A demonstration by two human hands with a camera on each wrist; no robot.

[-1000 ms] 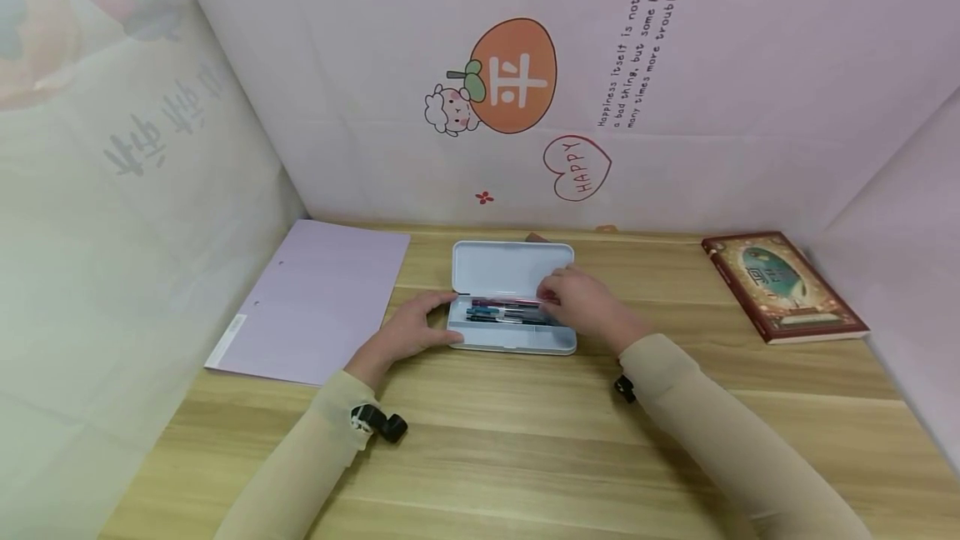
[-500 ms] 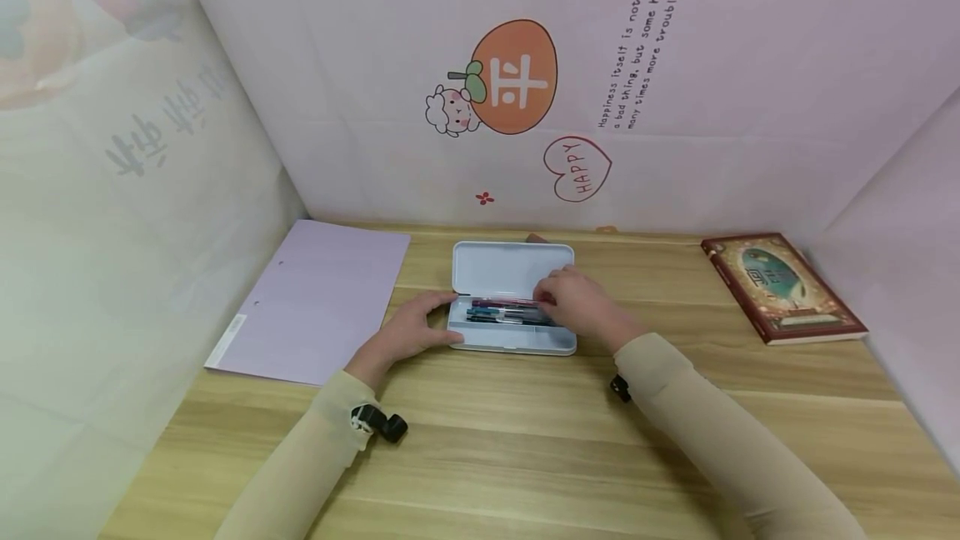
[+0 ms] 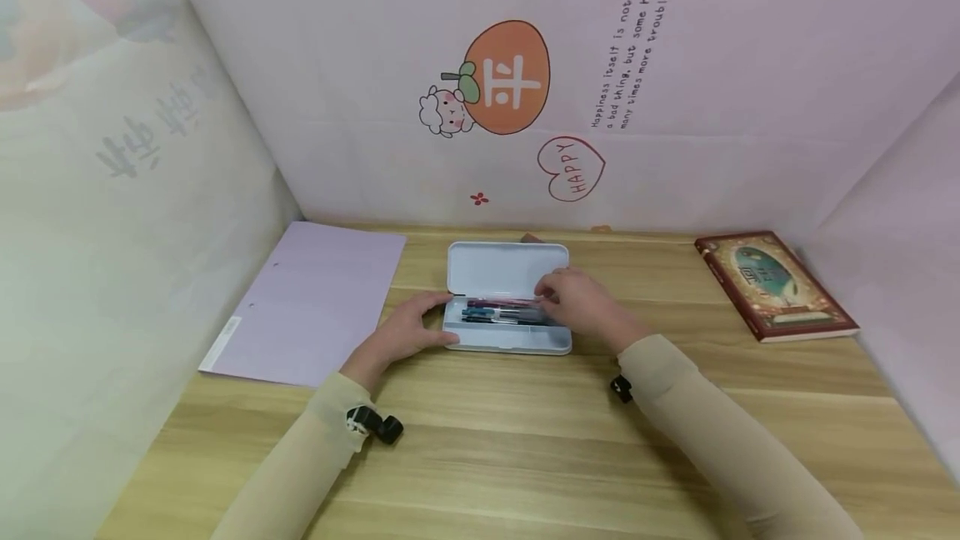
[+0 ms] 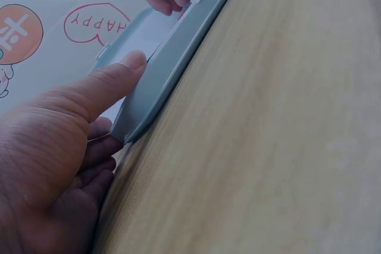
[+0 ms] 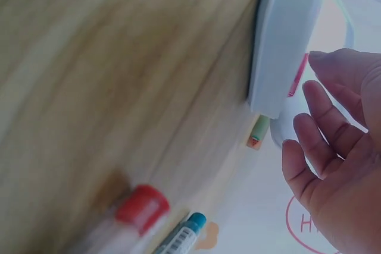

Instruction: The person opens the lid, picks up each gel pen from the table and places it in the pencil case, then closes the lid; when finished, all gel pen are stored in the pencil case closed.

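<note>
A pale blue pencil case (image 3: pixel 510 340) lies on the table with its lid (image 3: pixel 508 267) raised at the back. Several pens (image 3: pixel 487 314) lie inside it. My left hand (image 3: pixel 405 330) grips the case's left end; in the left wrist view the thumb (image 4: pixel 119 78) rests on the front wall and the fingers are round the end. My right hand (image 3: pixel 581 302) is over the right part of the case, thumb and fingertips pinching the end of a pinkish-red pen (image 5: pixel 299 75). Its other fingers are loosely bent.
A lilac folder (image 3: pixel 315 298) lies at the left and a red-bordered book (image 3: pixel 776 286) at the right. Near the case, the right wrist view shows a small green-and-orange piece (image 5: pixel 258 132), a red-ended item (image 5: pixel 143 206) and a teal-capped one (image 5: pixel 193 224). Printed cloth walls (image 3: pixel 360 107) stand around.
My right hand shifts only slightly among the pens over the case. My left hand stays on the case's left end. The whole head view has moved a little.
</note>
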